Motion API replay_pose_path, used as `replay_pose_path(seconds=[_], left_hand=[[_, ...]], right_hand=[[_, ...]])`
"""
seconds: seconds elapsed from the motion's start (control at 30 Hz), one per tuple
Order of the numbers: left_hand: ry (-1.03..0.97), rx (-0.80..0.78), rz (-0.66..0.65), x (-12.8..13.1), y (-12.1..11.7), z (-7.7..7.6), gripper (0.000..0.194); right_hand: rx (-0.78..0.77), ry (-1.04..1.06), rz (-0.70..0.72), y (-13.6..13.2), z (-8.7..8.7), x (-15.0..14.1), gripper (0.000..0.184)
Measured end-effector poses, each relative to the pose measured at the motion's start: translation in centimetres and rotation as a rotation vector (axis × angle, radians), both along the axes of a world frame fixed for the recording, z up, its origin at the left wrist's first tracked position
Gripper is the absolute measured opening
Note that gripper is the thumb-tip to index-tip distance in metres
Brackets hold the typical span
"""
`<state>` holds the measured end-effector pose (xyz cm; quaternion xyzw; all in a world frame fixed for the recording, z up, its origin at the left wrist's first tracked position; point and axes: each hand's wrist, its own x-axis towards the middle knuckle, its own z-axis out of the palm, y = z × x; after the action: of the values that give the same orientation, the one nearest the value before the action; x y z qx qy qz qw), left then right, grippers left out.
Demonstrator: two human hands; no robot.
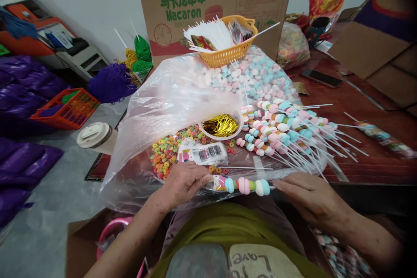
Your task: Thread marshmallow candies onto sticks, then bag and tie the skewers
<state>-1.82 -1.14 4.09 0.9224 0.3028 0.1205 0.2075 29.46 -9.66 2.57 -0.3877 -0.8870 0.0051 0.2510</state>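
Close to my body, a marshmallow skewer in a clear wrapper lies level between my two hands. Pink, blue and white pieces alternate with green and orange ones on it. The fingers of my left hand pinch the wrapper's printed left end. My right hand is closed at the other end, its fingertips pressed together there. Just beyond my left hand are printed wrappers and colourful candy rings. A loose white stick lies behind the held skewer.
Behind stands a bowl of gold twist ties. Several marshmallow skewers are piled at right, sticks pointing toward me. Loose marshmallows, a yellow basket of sticks and a cardboard box are farther back. A lidded cup stands left.
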Motion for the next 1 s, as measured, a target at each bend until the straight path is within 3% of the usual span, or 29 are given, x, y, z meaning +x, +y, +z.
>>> replay_pose_path(seconds=[0.13, 0.4, 0.6, 0.7, 0.83, 1.0], left_hand=[[0.008, 0.027, -0.045, 0.1, 0.3, 0.2, 0.03], [0.038, 0.007, -0.046, 0.0, 0.6, -0.2, 0.04], [0.161, 0.099, -0.09, 0.7, 0.6, 0.4, 0.071], [0.352, 0.087, -0.126, 1.8, 0.6, 0.9, 0.052], [0.402, -0.071, -0.178, 3.0, 0.9, 1.5, 0.034], [0.344, -0.373, -0.13, 3.8, 1.0, 1.6, 0.043]], right_hand=[[-0.203, 0.1, 0.005, 0.6, 0.3, 0.2, 0.023], [-0.152, 0.162, -0.043, 1.0, 0.1, 0.0, 0.023], [-0.191, 0.143, -0.017, 1.4, 0.5, 0.1, 0.022], [-0.232, 0.103, 0.016, 1.6, 1.5, 0.1, 0.021], [-0.314, 0.056, 0.073, 2.2, 2.9, -0.7, 0.017], [-0.183, -0.023, 0.052, 2.7, 3.0, -2.8, 0.02]])
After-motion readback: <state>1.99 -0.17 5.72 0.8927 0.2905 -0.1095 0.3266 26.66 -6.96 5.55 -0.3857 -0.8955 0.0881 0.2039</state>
